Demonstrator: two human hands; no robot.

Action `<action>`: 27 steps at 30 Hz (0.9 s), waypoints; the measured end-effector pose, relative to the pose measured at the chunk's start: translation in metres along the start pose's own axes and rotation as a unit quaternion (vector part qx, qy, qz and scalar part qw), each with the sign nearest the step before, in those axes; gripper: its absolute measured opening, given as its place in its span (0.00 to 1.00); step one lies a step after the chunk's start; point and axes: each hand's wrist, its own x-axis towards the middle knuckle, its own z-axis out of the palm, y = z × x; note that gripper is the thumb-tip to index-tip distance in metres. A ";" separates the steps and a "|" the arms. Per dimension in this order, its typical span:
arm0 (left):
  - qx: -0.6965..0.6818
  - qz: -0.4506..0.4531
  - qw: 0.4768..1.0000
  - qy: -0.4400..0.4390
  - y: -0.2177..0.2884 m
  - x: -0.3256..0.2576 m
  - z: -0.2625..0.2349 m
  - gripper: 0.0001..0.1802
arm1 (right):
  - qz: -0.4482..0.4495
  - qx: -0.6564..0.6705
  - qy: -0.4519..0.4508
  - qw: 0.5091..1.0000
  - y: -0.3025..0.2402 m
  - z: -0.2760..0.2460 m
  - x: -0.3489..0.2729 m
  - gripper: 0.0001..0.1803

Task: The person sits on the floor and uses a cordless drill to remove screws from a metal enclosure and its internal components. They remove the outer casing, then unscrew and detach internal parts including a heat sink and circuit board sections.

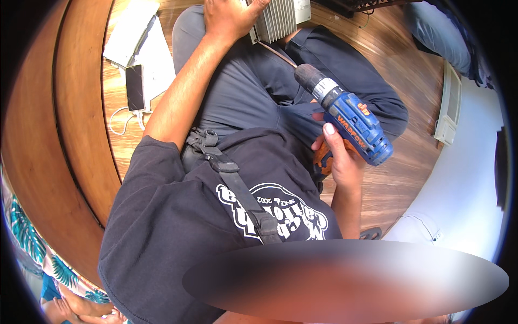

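Note:
My left hand [231,17] grips the side of a ribbed silver metal case [276,20] at the top, over my crossed legs. The upper edge of the picture cuts off part of the hand and the case. A blue and orange cordless drill [353,121] is in my right hand [345,154], wrapped round its handle with the thumb along the near side. From its chuck a long thin bit [277,55] points up and left. The bit's tip meets the case's lower corner, close to my left hand; a screw there is too small to make out.
A dark-screened phone [135,88] with a white cable [125,120] lies by white sheets [129,35] on the wooden floor. Brown wooden furniture [81,102] lines the left. Another person's hands [70,308] show at lower left. Hanging jeans [440,32] are at upper right.

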 end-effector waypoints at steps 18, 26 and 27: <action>0.063 0.107 0.961 -0.247 0.008 -0.013 -0.050 0.79 | -0.022 -0.012 -0.002 1.000 0.005 -0.080 -0.015 0.36; -0.248 -0.001 0.955 -0.161 -0.016 -0.002 -0.050 0.65 | -0.060 -0.016 -0.084 0.995 0.018 -0.069 0.008 0.43; -0.195 0.014 0.966 -0.167 -0.016 -0.004 -0.049 0.62 | -0.072 -0.008 -0.086 0.994 0.019 -0.067 0.009 0.43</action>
